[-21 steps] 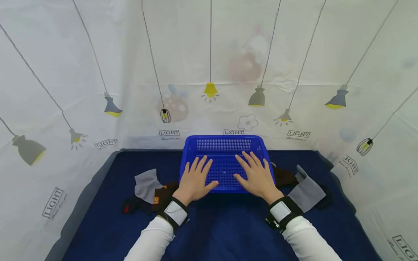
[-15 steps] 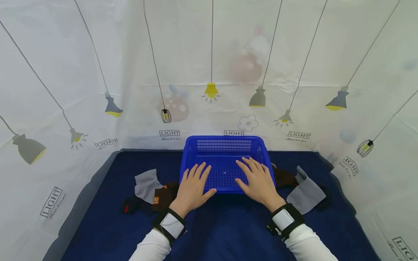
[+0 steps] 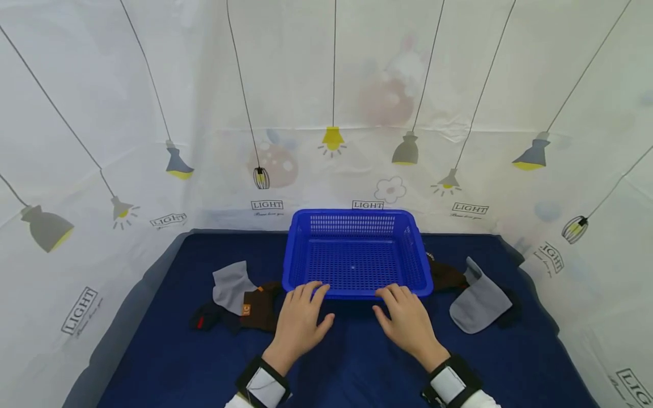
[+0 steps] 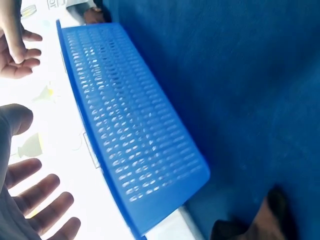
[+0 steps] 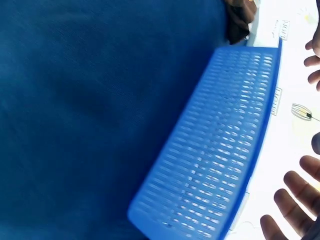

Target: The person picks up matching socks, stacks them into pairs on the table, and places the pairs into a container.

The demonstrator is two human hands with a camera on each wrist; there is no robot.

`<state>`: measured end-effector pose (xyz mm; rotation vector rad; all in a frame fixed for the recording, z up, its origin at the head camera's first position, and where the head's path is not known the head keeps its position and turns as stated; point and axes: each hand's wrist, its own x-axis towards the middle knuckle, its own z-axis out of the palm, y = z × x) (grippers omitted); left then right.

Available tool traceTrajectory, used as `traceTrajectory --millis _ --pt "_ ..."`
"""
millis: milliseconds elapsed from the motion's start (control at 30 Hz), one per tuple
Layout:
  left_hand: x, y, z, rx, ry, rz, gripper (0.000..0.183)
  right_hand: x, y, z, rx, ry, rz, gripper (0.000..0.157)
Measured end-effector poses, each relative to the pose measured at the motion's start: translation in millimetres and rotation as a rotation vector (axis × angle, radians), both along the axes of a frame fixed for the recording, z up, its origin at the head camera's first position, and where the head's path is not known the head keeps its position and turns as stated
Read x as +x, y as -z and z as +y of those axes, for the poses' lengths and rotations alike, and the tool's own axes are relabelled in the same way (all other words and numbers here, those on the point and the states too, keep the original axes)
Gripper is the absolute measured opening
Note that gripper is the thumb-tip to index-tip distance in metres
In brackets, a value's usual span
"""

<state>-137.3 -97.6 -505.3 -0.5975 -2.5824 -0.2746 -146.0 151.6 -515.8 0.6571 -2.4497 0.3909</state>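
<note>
A blue plastic basket (image 3: 352, 258) with perforated sides stands at the back middle of the dark blue cloth, nothing inside it. My left hand (image 3: 298, 323) hovers by the left part of its near rim, palm down, fingers spread and slightly bent. On the other side my right hand (image 3: 406, 324) is held likewise near the right part of that rim. Neither holds anything. The left wrist view shows the basket's slatted near wall (image 4: 130, 120), with left fingers (image 4: 42, 192) apart from it. Right fingers (image 5: 295, 192) also appear apart from it in the right wrist view.
Left of the basket lie a grey sock (image 3: 233, 288), a brown sock (image 3: 259, 309) with an orange tag and a black sock (image 3: 206, 317) with a red patch. To the right are another grey sock (image 3: 479, 300) and a brown one (image 3: 446, 276). A white lamp-print curtain (image 3: 326, 68) encloses the back and sides.
Both hands have drawn back toward the body, from over the basket's inside to its near rim, and their fingers have bent slightly. The basket and socks have stayed in place.
</note>
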Motion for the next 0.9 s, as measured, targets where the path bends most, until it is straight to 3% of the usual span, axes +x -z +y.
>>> traceTrajectory --millis 133,333,667,900 --pt "8.1 12.1 1.4 0.027 -0.004 0.036 0.051 6.9 15.9 1.0 -0.01 0.0 0.021 0.019" --pt "17.7 33.0 6.7 0.055 -0.021 0.006 0.037 13.2 36.0 0.2 -0.03 0.004 0.024 0.017" --pt "18.3 57.7 7.7 0.067 -0.028 0.07 0.03 16.8 53.4 -2.6 -0.025 0.032 0.004 0.023" --pt "19.3 66.9 3.1 0.048 -0.046 -0.023 0.023 17.8 56.9 -0.4 -0.018 0.05 -0.061 0.016"
